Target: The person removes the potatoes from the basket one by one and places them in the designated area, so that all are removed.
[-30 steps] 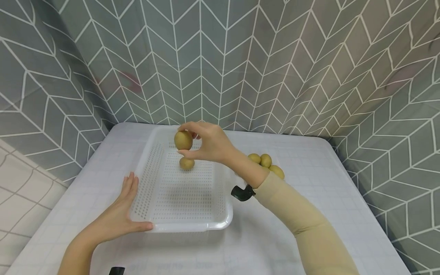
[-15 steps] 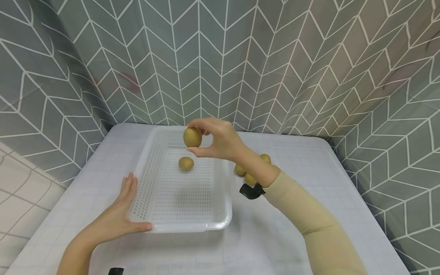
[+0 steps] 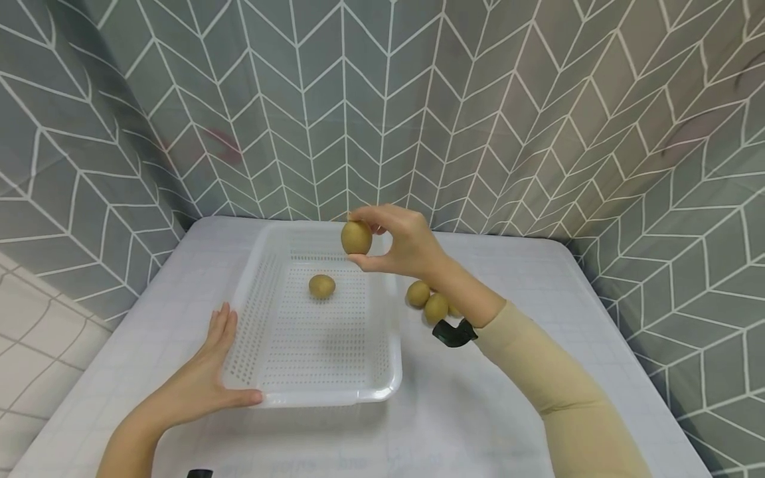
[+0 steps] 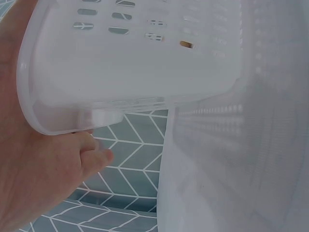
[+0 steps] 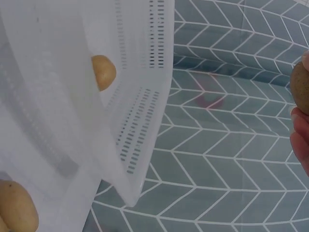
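My right hand [image 3: 409, 244] pinches a potato [image 3: 356, 238] between thumb and fingers, above the far right part of a white perforated plastic basket [image 3: 332, 397]. In the right wrist view this held potato [image 5: 300, 89] shows at the right edge, partly cut off. Another potato [image 3: 322, 286] lies on the basket floor. My left hand [image 3: 194, 378] rests against the basket's near left corner, its fingers fairly straight along the side and the thumb at the front rim. The left wrist view shows that hand [image 4: 43, 164] beside the basket wall [image 4: 120, 72].
Several potatoes [image 3: 435, 309] lie on the white-covered table [image 3: 478, 425] right of the basket, partly hidden behind the right forearm. A grey curtain with white chevron lines [image 3: 382, 119] surrounds the table at the back and sides.
My right hand has moved rightward with the potato, from over the basket's middle to its right side. The forearm's shift uncovers potatoes on the table. The left hand stays at the basket.
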Motion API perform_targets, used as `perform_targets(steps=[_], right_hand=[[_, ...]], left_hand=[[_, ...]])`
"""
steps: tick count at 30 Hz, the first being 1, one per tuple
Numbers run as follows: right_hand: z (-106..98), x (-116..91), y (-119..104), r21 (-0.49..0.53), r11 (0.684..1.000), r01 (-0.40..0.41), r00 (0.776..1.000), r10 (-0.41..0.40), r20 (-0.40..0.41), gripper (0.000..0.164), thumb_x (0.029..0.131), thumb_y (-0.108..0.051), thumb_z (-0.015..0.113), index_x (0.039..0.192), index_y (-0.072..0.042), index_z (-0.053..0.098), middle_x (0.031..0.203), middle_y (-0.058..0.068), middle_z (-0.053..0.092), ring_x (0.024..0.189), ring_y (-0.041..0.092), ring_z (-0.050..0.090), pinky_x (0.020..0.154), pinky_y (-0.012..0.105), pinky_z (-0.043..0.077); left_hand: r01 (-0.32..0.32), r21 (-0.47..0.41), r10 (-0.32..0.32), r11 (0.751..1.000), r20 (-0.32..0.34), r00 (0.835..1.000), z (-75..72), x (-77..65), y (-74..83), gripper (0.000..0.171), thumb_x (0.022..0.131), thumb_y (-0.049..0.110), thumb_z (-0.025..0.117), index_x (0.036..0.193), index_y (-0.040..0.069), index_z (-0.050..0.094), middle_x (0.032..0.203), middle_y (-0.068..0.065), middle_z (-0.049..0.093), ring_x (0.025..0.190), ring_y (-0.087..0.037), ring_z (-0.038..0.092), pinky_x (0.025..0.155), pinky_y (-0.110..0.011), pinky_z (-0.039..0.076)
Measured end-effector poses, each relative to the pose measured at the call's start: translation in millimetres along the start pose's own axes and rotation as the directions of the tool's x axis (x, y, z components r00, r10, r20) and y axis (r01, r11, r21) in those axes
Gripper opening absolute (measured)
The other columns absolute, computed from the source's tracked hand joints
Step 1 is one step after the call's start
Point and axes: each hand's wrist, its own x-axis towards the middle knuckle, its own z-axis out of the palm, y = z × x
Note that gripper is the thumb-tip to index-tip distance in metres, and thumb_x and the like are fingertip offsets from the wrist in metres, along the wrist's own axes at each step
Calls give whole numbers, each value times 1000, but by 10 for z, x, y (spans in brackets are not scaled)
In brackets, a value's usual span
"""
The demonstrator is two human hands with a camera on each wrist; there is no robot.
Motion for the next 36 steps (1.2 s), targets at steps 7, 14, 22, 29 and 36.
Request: perform_targets(steps=[7, 14, 22, 29, 36], right_hand=[[-89, -104, 31, -16, 1000, -23, 1000, 23, 9, 46, 66, -22, 84, 104, -5, 67, 90, 2, 68, 77, 12, 59, 68, 26, 52], [-144, -185, 48, -45, 998, -42, 999, 43, 26, 46, 68, -23, 83, 106, -4, 65, 92, 3, 68, 77, 11, 60, 69, 22, 51], [-233, -284, 73, -56, 996, -62, 998, 63, 13, 50, 66, -23, 84, 108, -4, 65, 92, 3, 69, 77, 12, 61, 68, 24, 52], [-318, -349, 83, -61, 996, -73, 997, 73, 10, 51, 65, -22, 85, 108, -2, 65, 90, 5, 69, 76, 14, 61, 65, 29, 54], [-421, -414, 98, -70, 993, -93, 996, 94, 13, 49, 66, -21, 84, 108, -2, 66, 93, 4, 70, 77, 12, 61, 66, 26, 53]], left_hand=[[-7, -1, 7, 1000, 0, 1000, 13, -2, -1, 135, 65, 37, 87, 149, -4, -11, 155, -16, -25, 140, -34, -25, 99, -75, 9], [-14, 13, 14, 1000, -6, 1000, 25, -44, -12, 134, 66, 36, 86, 150, -3, -11, 156, -17, -24, 141, -35, -23, 103, -72, 6], [-33, 31, 33, 999, -12, 999, 35, -23, -17, 134, 65, 37, 86, 149, -5, -10, 156, -18, -23, 141, -34, -24, 101, -74, 8], [-43, 26, 44, 999, -14, 999, 40, -19, -14, 134, 66, 36, 87, 149, -4, -11, 155, -16, -25, 140, -34, -25, 98, -76, 9], [-39, 28, 39, 999, -8, 999, 44, -18, -28, 134, 66, 35, 86, 150, -3, -12, 155, -17, -25, 140, -34, -25, 98, -77, 9]])
